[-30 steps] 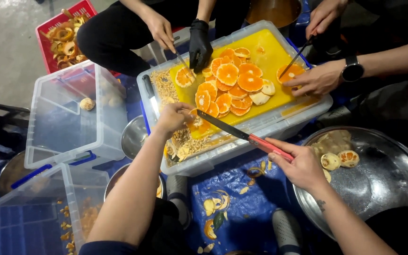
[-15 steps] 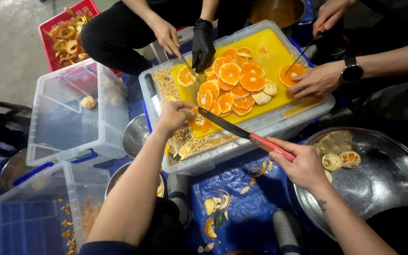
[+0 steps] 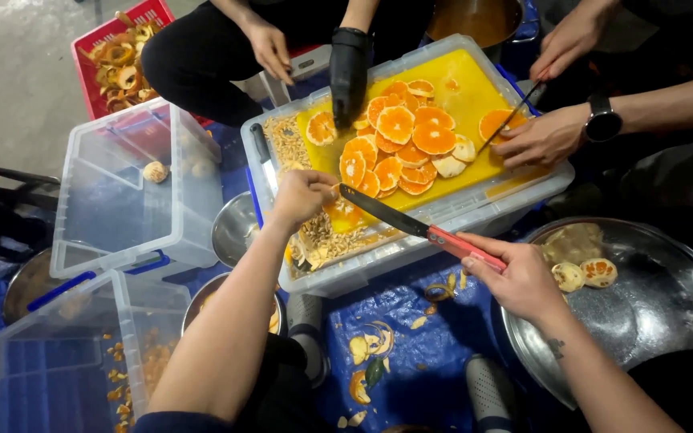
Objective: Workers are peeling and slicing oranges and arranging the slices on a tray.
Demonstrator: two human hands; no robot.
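The person's left hand (image 3: 305, 195) is curled down over a piece of orange fruit (image 3: 345, 215) on the yellow cutting board (image 3: 475, 96), its grip pressed onto the fruit at the board's near left corner. The right hand (image 3: 523, 281) has its grip clenched around the red handle of a long knife (image 3: 419, 228), whose dark, flat blade slants up and left across the rim of the tub until its tip lies just beside the left hand's fingers.

The board sits inside a shallow, clear plastic tub (image 3: 411, 256) with rounded corners. Round, glossy orange slices (image 3: 399, 140) lie overlapped in a heap at the board's middle, with a few pale, peeled end pieces among them. Pale seeds and scraps (image 3: 322, 244) gather in a rough, crumbly strip along the tub's left and near edges.

Across the tub, another person's black-gloved hand (image 3: 348, 72) points down at the slices, with a bare hand (image 3: 270, 50) beside it. At the far right, a third person's hand (image 3: 545, 138), a dark watch on its wrist, rests on a slice while a thin blade touches it.

To the right lies a wide, shiny metal basin (image 3: 667, 297) holding two peeled, whitish fruits (image 3: 585, 274). On the left stand two empty-looking clear plastic boxes (image 3: 122, 200), and behind them a red crate (image 3: 114, 56) filled with curled orange peels. Peel scraps dot the crinkled blue sheet (image 3: 411, 337) under the tub.
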